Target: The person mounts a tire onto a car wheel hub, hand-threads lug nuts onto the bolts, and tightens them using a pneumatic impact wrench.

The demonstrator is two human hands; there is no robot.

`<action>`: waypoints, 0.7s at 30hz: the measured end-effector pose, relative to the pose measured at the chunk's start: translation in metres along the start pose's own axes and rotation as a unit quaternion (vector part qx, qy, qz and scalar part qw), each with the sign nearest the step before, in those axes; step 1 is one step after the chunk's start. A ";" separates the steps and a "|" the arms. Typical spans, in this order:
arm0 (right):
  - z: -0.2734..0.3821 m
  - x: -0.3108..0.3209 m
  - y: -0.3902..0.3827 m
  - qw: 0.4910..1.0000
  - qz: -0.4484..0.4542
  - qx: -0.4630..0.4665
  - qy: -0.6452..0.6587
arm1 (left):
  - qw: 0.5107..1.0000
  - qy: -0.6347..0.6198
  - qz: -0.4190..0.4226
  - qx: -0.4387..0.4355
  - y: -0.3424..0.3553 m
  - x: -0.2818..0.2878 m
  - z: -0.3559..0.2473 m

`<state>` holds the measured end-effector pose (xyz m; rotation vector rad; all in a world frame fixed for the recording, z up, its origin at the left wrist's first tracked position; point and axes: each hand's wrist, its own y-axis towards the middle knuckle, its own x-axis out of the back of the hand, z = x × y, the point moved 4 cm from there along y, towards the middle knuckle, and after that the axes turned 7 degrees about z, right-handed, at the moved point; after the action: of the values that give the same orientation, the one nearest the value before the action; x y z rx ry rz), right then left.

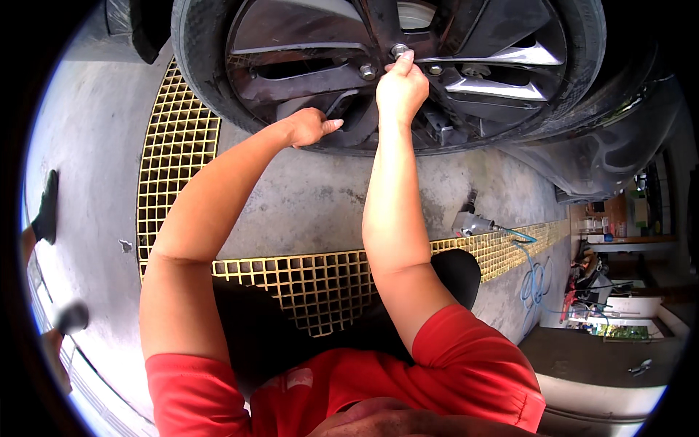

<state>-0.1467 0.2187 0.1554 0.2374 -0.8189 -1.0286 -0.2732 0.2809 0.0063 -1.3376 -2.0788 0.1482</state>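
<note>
A dark car wheel (pixel 291 84) with broad spokes and a black tyre (pixel 198 65) fills the top of the head view. At its hub, my right hand (pixel 403 91) pinches a metal lug nut (pixel 399 51) between thumb and fingertips. Two other lug nuts, one on the left (pixel 368 72) and one on the right (pixel 435 70), sit in the hub beside it. Lower left on the wheel, my left hand (pixel 309 127) is closed on its lower part, thumb pointing right; the other fingers are mostly hidden.
An impact wrench (pixel 472 222) lies on the floor at right, joined to a coiled blue air hose (pixel 535 280). Yellow floor grating (pixel 178 153) runs at left and below the wheel. Another person's dark shoe (pixel 48 207) shows at far left. Car bodywork (pixel 590 164) is at right.
</note>
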 end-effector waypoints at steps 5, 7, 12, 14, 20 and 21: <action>-0.005 -0.007 -0.001 0.997 0.040 -0.003 0.064 | 1.000 0.001 0.000 -0.003 -0.001 0.000 -0.002; -0.013 -0.021 -0.003 0.963 0.132 -0.133 0.196 | 1.000 0.005 -0.001 -0.004 -0.002 0.000 -0.003; -0.004 -0.011 0.000 0.989 0.029 -0.029 0.145 | 1.000 -0.009 -0.002 -0.006 -0.002 0.000 -0.001; -0.018 -0.026 0.000 0.886 0.183 -0.211 0.371 | 1.000 -0.012 -0.002 -0.006 -0.003 0.002 0.002; -0.084 -0.045 -0.054 0.674 0.544 -0.229 0.445 | 0.996 -0.064 0.058 0.017 0.007 -0.010 0.010; -0.115 -0.033 -0.076 0.703 0.648 -0.165 0.242 | 0.997 -0.036 0.068 0.012 0.009 -0.014 0.009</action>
<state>-0.1247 0.1846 0.0196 -0.3703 -0.1404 0.2785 -0.2672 0.2753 -0.0109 -1.4789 -2.0384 0.2836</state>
